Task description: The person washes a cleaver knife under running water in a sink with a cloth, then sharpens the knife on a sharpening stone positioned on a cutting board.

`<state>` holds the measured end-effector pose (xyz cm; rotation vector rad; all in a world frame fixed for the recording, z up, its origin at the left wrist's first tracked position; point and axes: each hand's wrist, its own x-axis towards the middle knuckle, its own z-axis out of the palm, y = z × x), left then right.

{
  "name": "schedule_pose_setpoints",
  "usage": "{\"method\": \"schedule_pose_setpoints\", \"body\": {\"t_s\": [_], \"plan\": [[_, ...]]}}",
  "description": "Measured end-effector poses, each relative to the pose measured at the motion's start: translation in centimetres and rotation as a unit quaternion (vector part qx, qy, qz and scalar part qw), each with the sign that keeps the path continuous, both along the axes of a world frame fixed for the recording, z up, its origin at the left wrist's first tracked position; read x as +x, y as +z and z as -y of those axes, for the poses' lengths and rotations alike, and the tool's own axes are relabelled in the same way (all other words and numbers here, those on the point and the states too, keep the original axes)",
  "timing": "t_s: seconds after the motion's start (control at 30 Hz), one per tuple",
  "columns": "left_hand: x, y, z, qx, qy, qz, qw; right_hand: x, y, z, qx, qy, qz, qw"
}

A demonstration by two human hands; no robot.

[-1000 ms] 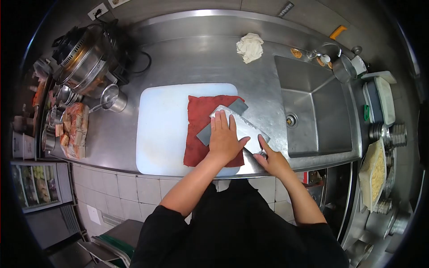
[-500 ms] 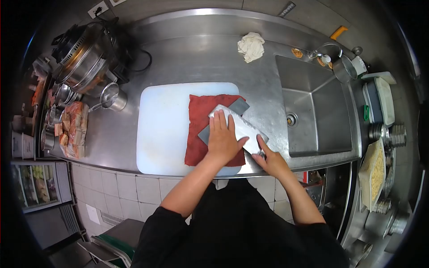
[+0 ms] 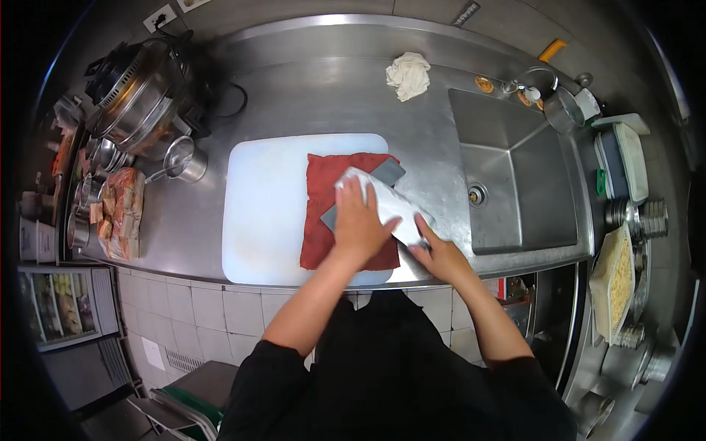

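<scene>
A broad metal cleaver (image 3: 401, 213) lies with its blade flat across a grey whetstone (image 3: 392, 172), whose two ends stick out from under it. My left hand (image 3: 358, 229) rests on the blade with its fingers stretched out flat. At the lower right of the blade, my right hand (image 3: 446, 260) is closed around the handle, which is mostly hidden by the fingers. Beneath the stone is a red cloth (image 3: 320, 246), spread over the right part of a white cutting board (image 3: 261, 209). The blade is slightly blurred.
A steel sink (image 3: 515, 176) is set into the counter on the right. Behind the board lies a crumpled white cloth (image 3: 408, 76). On the left stand a steel pot (image 3: 193, 166), bagged food (image 3: 126, 213) and a large appliance (image 3: 140, 103). A tray of shredded food (image 3: 612, 283) sits far right.
The cleaver and both hands have shifted slightly up and left over the whetstone. The whole view has also drifted a little. Both hands keep their places on the cleaver.
</scene>
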<state>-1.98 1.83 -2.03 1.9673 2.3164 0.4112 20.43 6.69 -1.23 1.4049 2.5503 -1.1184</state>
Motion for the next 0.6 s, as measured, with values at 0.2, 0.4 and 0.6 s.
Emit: {"method": "schedule_pose_setpoints", "body": {"t_s": [0.2, 0.4, 0.6], "plan": [[-9.6, -0.3, -5.8, 0.000, 0.053, 0.015, 0.998, -9.7, 0.6, -6.0, 0.016, 0.031, 0.001, 0.999], [0.3, 0.5, -0.3, -0.013, 0.002, -0.009, 1.000, -1.0, 1.0, -0.9, -0.036, -0.007, 0.016, 0.999], [-9.5, 0.5, -6.4, -0.037, 0.063, 0.005, 0.997, -10.2, 1.1, -6.6, 0.018, 0.039, 0.003, 0.999]]}}
